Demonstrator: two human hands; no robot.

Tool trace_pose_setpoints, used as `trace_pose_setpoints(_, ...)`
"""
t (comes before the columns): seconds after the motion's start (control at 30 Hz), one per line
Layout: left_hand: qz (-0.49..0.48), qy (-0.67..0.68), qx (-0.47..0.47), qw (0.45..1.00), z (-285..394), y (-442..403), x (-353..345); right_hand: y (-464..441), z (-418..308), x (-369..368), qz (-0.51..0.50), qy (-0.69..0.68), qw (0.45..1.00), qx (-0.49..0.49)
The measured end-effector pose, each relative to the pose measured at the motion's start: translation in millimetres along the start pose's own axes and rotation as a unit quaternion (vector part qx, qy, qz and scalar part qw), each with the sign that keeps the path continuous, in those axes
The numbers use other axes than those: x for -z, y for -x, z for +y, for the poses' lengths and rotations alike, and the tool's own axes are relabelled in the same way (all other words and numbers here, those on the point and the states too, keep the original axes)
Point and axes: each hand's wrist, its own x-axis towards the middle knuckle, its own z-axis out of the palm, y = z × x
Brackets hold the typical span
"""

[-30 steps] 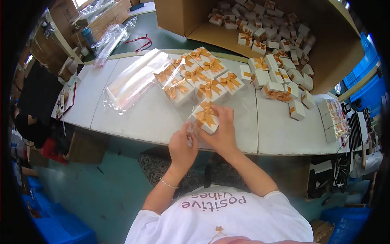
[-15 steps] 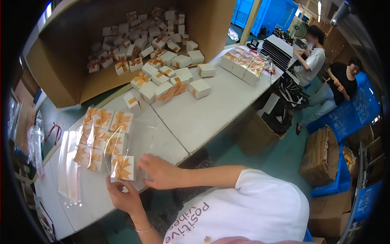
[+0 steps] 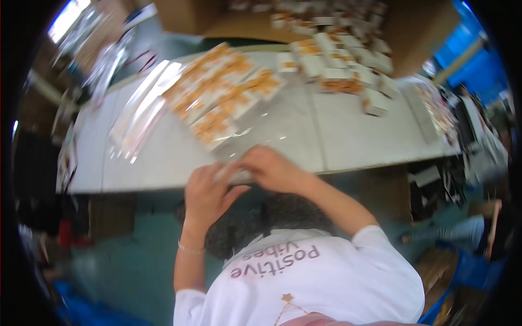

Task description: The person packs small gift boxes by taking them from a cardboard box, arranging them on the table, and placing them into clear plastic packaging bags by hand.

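two bare hands are noted at the front edge of the white tabletop [image 3: 375, 141], the left hand [image 3: 204, 193] and the right hand [image 3: 272, 169] being drawn close together. the left thumb is seen apart from its fingers, the hand half curled; the right fingers are bent towards it. a pale, blurred shape [image 3: 238, 175] shows between them, and whether anything is firmly pinched by either hand cannot be told.

risks, as judged: the clear, glossy plastic film [image 3: 244, 132] could be torn if it were pulled hard against box corners. bows could be crushed or skewed by film drawn too tight. the rows could be knocked out of line by a push on the nearest box [image 3: 215, 130]. a grip could be lost through the slickness of the film.

condition: the small white boxes with gold ribbon bows [image 3: 217, 89] are laid in a block left of the tabletop's middle, set aslant to the front edge, bows uppermost. the nearest box is found at the block's near corner, just beyond the hands. flat clear plastic sleeves [image 3: 144, 111] are placed towards the left end; loose white boxes [image 3: 334, 73] are grouped by the far edge. finer defects cannot be judged through the blur.
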Motion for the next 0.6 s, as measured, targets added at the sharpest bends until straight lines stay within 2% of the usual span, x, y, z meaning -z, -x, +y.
trace_pose_setpoints(0.03,-0.062,-0.012,-0.043,0.997,0,-1,8,3,-1,4,0.001,-0.004,1.000,-0.015)
trace_pose_setpoints(0.07,-0.065,-0.028,-0.023,0.997,-2,-1,10,1,-2,6,0.005,0.000,0.999,-0.032)
trace_pose_setpoints(0.1,-0.120,-0.063,-0.036,0.990,-5,0,10,-4,-6,8,-0.007,-0.013,1.000,-0.023)
trace_pose_setpoints(0.13,-0.170,-0.093,-0.056,0.979,-12,2,6,-11,-7,10,-0.025,-0.026,0.997,-0.069)
trace_pose_setpoints(0.17,-0.142,-0.142,-0.088,0.976,-18,3,3,-17,-8,11,-0.039,-0.038,0.992,-0.116)
trace_pose_setpoints(0.4,-0.120,-0.109,-0.069,0.984,-27,12,4,-40,-2,-14,0.021,0.034,0.998,-0.056)
trace_pose_setpoints(0.47,-0.108,-0.098,-0.067,0.987,-31,17,4,-38,4,-16,0.030,0.151,0.988,-0.019)
trace_pose_setpoints(0.6,-0.086,-0.098,-0.060,0.990,-32,19,2,-30,7,-15,0.012,0.154,0.988,-0.004)
